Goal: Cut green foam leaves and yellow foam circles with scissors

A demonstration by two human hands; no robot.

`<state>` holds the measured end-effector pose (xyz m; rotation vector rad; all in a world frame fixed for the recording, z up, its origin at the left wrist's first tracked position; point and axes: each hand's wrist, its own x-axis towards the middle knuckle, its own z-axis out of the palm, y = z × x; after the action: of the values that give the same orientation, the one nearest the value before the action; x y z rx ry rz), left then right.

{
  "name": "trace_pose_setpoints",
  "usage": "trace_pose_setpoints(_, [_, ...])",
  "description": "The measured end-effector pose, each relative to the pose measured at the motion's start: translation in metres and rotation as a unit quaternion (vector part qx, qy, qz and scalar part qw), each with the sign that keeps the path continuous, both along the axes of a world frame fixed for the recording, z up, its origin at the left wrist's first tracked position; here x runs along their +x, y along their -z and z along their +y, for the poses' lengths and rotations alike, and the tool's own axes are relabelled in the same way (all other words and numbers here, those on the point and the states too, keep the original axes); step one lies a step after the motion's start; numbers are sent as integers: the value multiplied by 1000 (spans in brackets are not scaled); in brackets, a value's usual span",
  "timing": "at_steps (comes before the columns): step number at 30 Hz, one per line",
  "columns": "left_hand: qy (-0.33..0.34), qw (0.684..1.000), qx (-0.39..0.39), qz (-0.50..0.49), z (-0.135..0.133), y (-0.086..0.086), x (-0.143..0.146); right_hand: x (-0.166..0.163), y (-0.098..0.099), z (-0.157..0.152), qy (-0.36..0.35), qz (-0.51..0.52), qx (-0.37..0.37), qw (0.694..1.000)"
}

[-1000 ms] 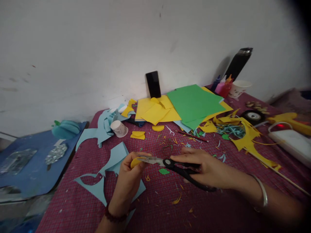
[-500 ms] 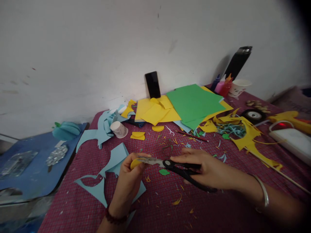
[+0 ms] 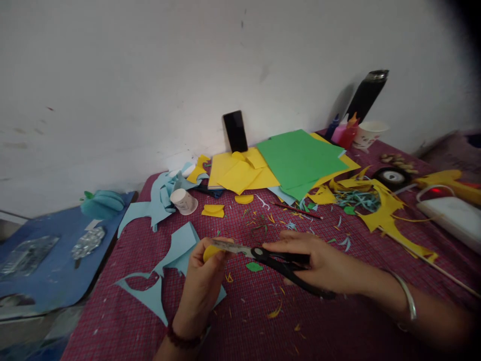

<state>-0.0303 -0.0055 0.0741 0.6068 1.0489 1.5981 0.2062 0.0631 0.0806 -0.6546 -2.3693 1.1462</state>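
Note:
My left hand (image 3: 203, 281) pinches a small yellow paper piece (image 3: 209, 251) just above the red checked tablecloth (image 3: 240, 321). In my right hand (image 3: 319, 263) are black-handled scissors (image 3: 270, 258), gripped by the handles. Their metal blades reach left into the yellow piece. A light blue paper offcut (image 3: 176, 248) lies under and behind my left hand. A tiny green scrap (image 3: 254, 266) rests below the scissors.
Yellow sheets (image 3: 240, 173) and a green sheet (image 3: 300, 158) lie at the back by a black phone (image 3: 235, 131) leaning on the wall. A paper cup (image 3: 183, 201) lies tipped over at the left. A glue gun (image 3: 449, 183), tape roll (image 3: 391, 178) and dark bottle (image 3: 366, 95) stand on the right.
Both hands stay almost in place; the scissors and yellow piece have shifted only slightly.

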Motion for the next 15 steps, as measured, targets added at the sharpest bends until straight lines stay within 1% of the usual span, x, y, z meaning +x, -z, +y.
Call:
trace_pose_setpoints(11, [6, 999, 7, 38, 0, -1, -3, 4, -8, 4, -1, -15, 19, 1000])
trace_pose_setpoints(15, [5, 999, 17, 47, 1, -2, -4, 7, -8, 5, -2, -18, 20, 1000])
